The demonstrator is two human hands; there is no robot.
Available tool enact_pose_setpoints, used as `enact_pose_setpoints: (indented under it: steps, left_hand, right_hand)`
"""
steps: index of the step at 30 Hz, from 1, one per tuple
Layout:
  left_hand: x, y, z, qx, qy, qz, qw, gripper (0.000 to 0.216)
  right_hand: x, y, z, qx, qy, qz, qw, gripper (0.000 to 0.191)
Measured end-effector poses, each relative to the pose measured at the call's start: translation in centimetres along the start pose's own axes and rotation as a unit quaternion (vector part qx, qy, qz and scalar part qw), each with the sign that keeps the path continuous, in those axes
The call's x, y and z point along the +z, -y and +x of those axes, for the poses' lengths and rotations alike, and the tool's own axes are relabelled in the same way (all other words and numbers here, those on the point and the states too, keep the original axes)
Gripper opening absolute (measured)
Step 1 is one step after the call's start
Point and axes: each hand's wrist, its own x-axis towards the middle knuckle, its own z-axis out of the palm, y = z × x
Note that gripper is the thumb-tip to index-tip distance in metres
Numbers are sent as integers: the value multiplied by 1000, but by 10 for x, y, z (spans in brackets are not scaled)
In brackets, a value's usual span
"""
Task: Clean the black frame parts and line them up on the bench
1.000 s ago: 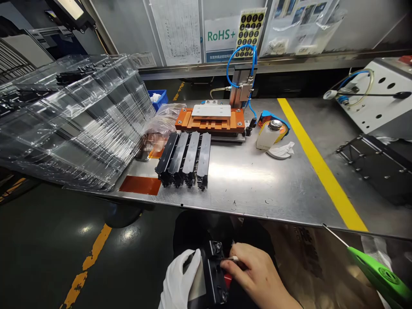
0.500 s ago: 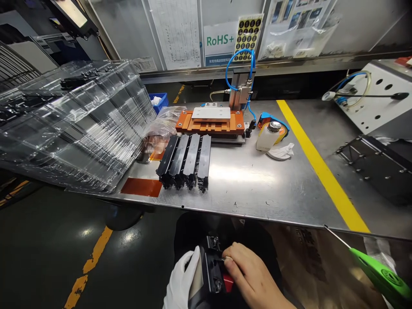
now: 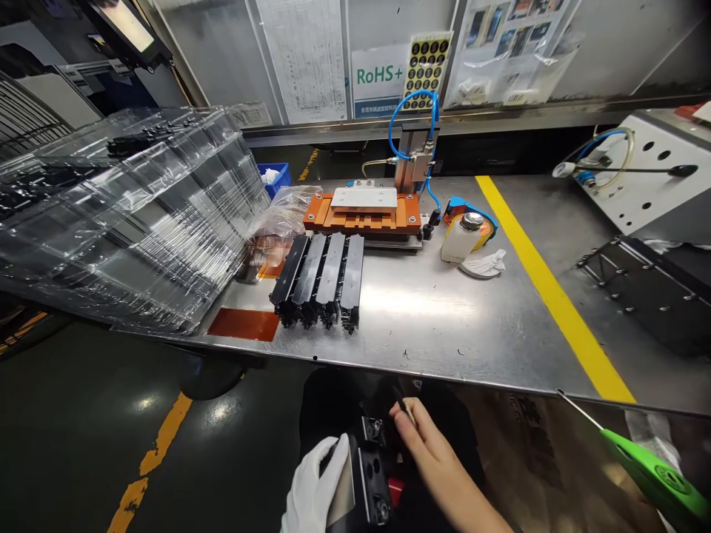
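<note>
My left hand (image 3: 316, 485), in a white glove, is closed around a black plastic part (image 3: 375, 474) over my lap. The part has a grey flat face on its left and round holes along its right edge. My bare right hand (image 3: 422, 437) is to the right of the part and apart from it. Its fingers pinch a thin, dark, blade-like tool (image 3: 404, 402), whose rest is hidden in the grip. Something red (image 3: 395, 490) shows beside the part, too little visible to name.
Several long black parts (image 3: 327, 277) lie side by side on the metal bench (image 3: 433, 318). Behind them stands an orange fixture (image 3: 361, 218). A bottle (image 3: 462, 235) is to its right, stacked clear trays (image 3: 167, 215) to the left. A green-handled tool (image 3: 655, 470) juts in at lower right.
My right hand has moved up and away from the black part's edge, with the thin tool in its fingers. My left hand and the part have stayed nearly in place.
</note>
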Motion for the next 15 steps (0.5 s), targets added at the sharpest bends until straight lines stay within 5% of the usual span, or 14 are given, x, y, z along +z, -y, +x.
enact_pose_setpoints:
  steps: [2,5,9,15]
  left_hand:
    - [3,7,3,17,-50,24,998,51]
    - [5,16,9,65,-108,47,991,65]
    - [-1,13,15,176,-165,98,965,86]
    - [-10,6,17,190,-170,145,956,79]
  right_hand:
    - [2,-4,-3,8,-18,49,999,42]
    - [4,-6,-13,-8,49,75,996,41]
    - [8,-3,-26,-51,152,-9,987,39]
    - [5,4,-26,-88,137,-122,979,34]
